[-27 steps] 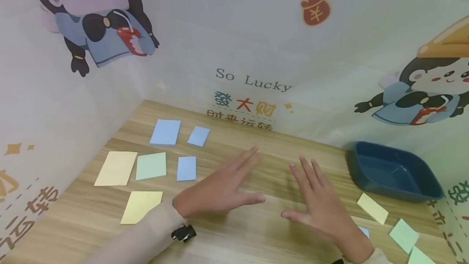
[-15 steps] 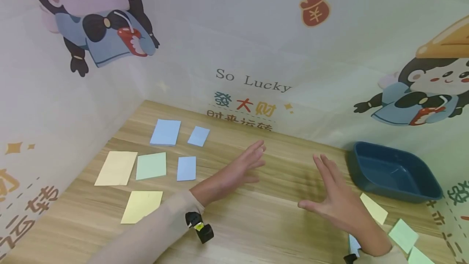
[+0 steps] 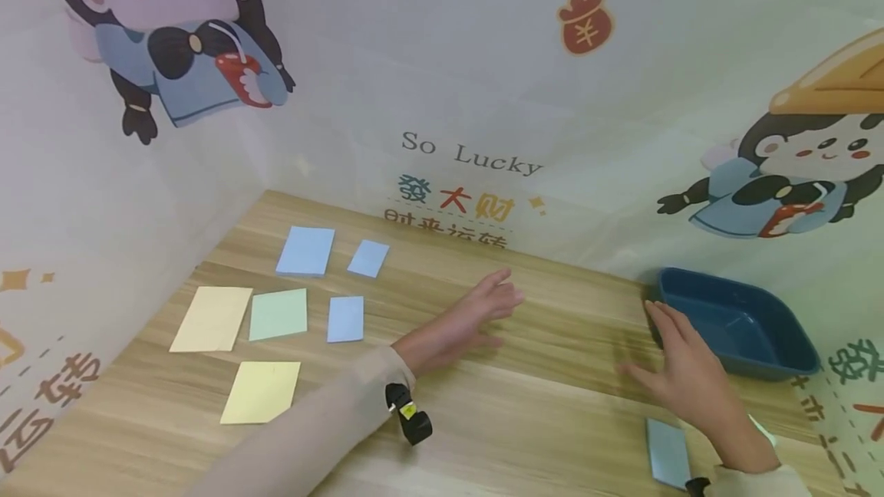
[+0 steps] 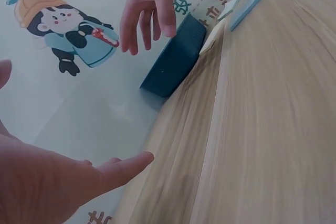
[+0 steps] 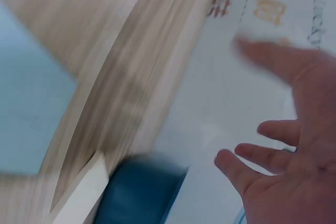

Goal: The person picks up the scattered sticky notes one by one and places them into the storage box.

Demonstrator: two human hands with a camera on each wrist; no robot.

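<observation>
My left hand hovers over the middle of the table, fingers loosely extended and holding nothing. It is nearest to a small blue note pad on its left. My right hand reaches toward a dark blue plastic basin at the right; its fingers overlap the near-left rim in the head view. In the left wrist view the basin lies beside and below that hand. Whether they touch, I cannot tell. Nothing is in the right hand. Below its wrist lies a blue pad.
Sticky-note pads lie apart at the left: a large blue, a small blue, a cream, a green and a yellow. A pale green pad is mostly hidden behind the right forearm. Printed cloth walls enclose the table.
My right hand has moved right, from above the table's middle to the basin, uncovering the blue pad. The left hand has shifted slightly right and turned. The pads and basin stay put.
</observation>
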